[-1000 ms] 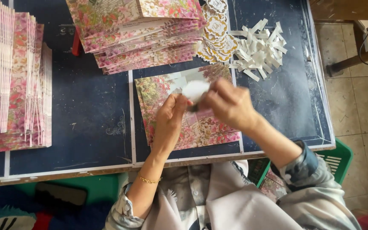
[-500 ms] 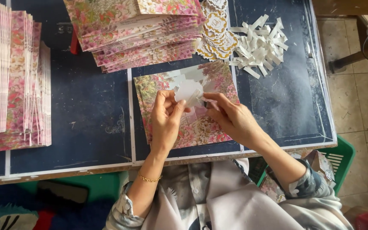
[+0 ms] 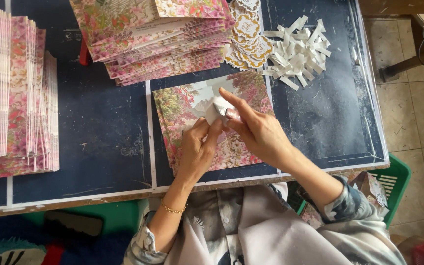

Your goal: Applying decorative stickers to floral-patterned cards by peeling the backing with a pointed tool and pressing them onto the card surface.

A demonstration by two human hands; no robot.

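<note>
Pinching small white paper piece, both hands, over floral card.

My two hands, the left hand and the right hand, cover the middle of the floral card, and the small white piece pinched between them is too hidden for me to tell its shape. The card stack at the left and the fanned pile at the top both run off the frame. The green crate is mostly hidden under the surface.
</note>
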